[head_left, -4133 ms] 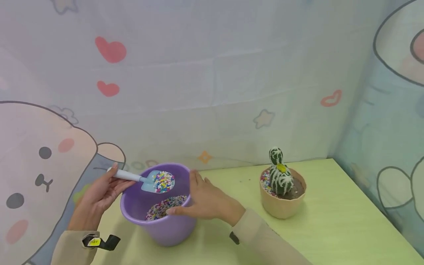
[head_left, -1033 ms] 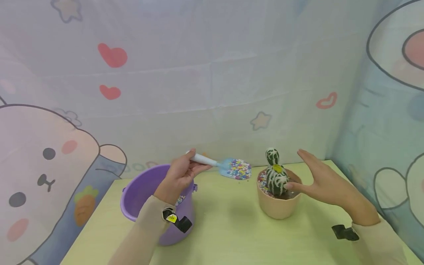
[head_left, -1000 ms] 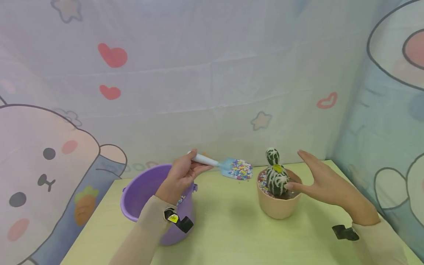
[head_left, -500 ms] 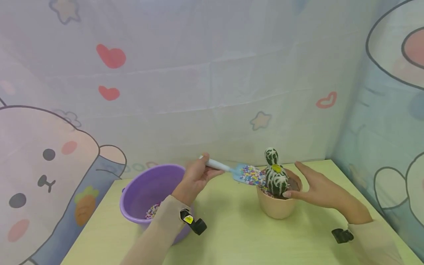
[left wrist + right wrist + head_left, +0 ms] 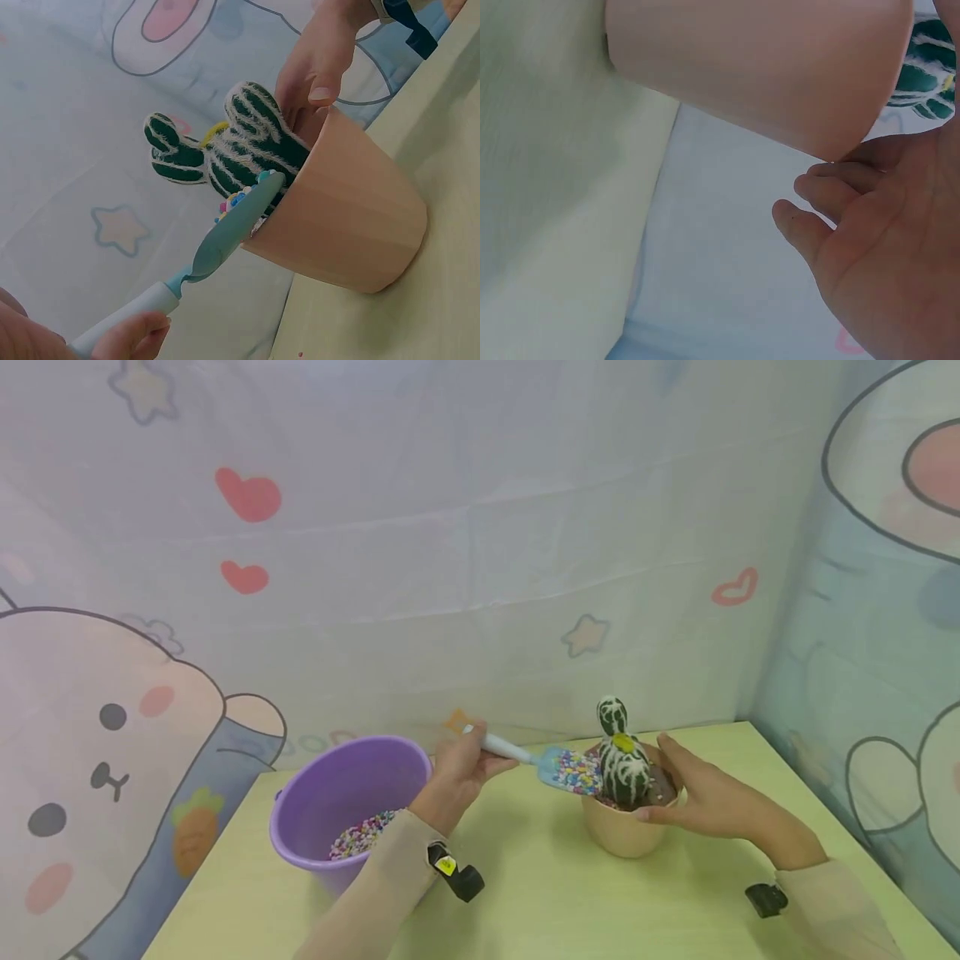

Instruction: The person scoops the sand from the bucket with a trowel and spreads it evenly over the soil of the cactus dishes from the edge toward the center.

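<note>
My left hand grips the white handle of a light-blue toy shovel. Its blade carries many small multicoloured pebbles and overlaps the left rim of a peach flowerpot. Inside the pot stands a green plush cactus with white fuzz and a yellow patch, with brown filling to its right. My right hand spans the pot's right side, its thumb at the front rim and its fingers towards the back. In the right wrist view, the loosely bent fingers reach the pot's rim.
Left of the pot stands a purple bucket, holding more coloured pebbles and partly covered by the left forearm. The pale green table meets a printed cloth backdrop at the back and right.
The left hand has carried the loaded shovel from above the bucket rightwards to the pot's left rim. The right hand has left the bucket and closed in on the pot's right side.
</note>
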The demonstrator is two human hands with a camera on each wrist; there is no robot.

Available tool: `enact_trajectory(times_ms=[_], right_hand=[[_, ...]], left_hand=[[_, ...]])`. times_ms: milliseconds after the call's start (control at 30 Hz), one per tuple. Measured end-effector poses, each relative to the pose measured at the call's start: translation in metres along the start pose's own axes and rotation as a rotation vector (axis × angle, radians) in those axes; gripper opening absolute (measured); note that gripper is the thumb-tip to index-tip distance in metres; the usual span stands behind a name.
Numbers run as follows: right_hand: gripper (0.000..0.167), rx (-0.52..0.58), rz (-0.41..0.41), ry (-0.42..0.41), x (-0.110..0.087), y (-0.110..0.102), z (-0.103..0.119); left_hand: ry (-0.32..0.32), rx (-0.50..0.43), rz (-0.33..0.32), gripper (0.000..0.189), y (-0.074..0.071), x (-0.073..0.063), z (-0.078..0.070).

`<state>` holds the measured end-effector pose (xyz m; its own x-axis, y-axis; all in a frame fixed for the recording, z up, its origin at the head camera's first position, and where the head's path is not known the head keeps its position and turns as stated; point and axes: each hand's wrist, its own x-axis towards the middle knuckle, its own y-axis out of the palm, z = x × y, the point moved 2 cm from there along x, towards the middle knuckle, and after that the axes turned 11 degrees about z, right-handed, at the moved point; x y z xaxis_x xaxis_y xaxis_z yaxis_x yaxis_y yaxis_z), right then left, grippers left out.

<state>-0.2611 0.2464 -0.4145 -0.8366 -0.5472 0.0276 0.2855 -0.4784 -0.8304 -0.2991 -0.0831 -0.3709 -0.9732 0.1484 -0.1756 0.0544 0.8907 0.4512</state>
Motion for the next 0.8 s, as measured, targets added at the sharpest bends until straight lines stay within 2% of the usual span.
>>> enact_trajectory(times_ms=[67,300,633,800], right_hand=[[0.114,0.001,0.007,0.013,-0.001,0.002,-0.001],[0.121,-0.027,0.033,0.134,-0.006,0.008,-0.002],[0.11,-0.167,-0.01,0.189,-0.011,0.019,0.014],[0.109,-0.141,0.012,0.184,-0.011,0.014,0.017]], left_hand=[[-0.001,0.01,-0.01,0.048,0.0,0.0,0.002],[0.003,0.034,-0.009,0.049,0.003,-0.002,0.002],[0.035,0.07,-0.033,0.051,0.003,-0.003,0.001],[0.053,0.095,-0.036,0.049,0.003,-0.005,0.002]])
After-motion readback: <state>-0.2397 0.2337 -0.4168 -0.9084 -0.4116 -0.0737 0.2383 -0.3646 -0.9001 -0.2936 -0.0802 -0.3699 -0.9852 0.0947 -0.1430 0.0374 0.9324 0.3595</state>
